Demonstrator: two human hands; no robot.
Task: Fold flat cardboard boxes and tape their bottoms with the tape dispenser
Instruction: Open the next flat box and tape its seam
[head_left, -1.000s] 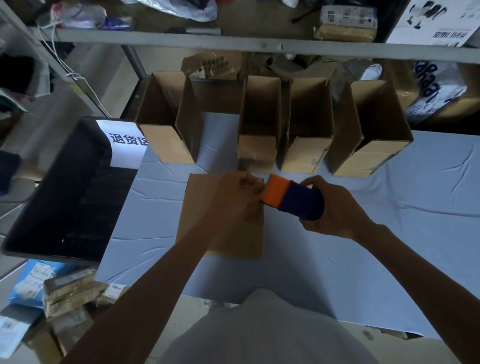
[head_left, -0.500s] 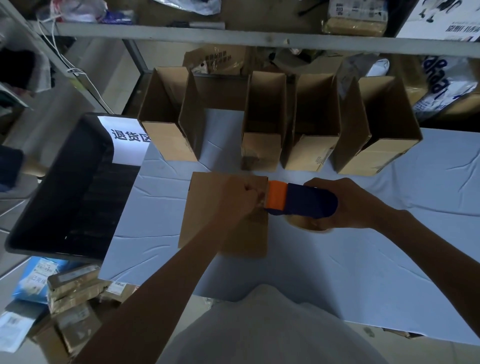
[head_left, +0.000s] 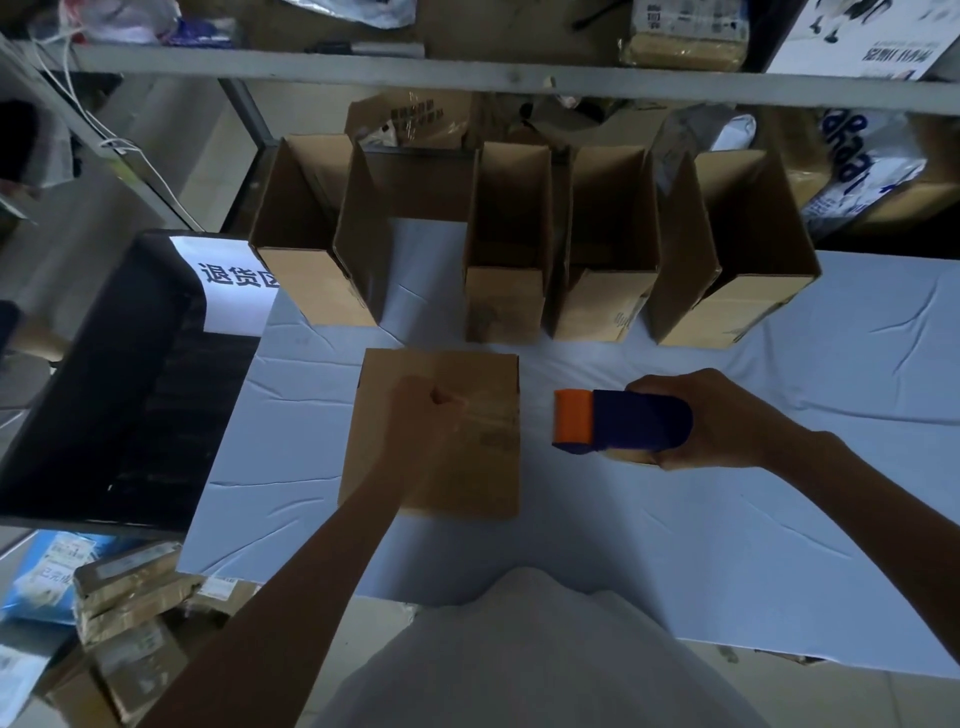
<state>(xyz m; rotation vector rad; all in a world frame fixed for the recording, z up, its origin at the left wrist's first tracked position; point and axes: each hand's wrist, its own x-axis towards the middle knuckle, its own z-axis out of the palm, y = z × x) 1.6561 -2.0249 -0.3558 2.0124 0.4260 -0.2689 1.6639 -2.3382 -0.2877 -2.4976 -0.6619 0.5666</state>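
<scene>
The cardboard box (head_left: 485, 470) lies with its bottom up on the pale cloth of the table (head_left: 675, 545), near the front edge and just before a row of open boxes (head_left: 605, 291) standing side by side at the back. The left hand (head_left: 423, 415) rests on top of it with the fingers curled into a fist; blur hides whether it pinches any tape. The right hand (head_left: 727, 421) grips the tape dispenser (head_left: 623, 426), blue with an orange front, held just right of the box and apart from it, its orange end pointing at the box. A black bin (head_left: 104, 389) sits left of the table.
</scene>
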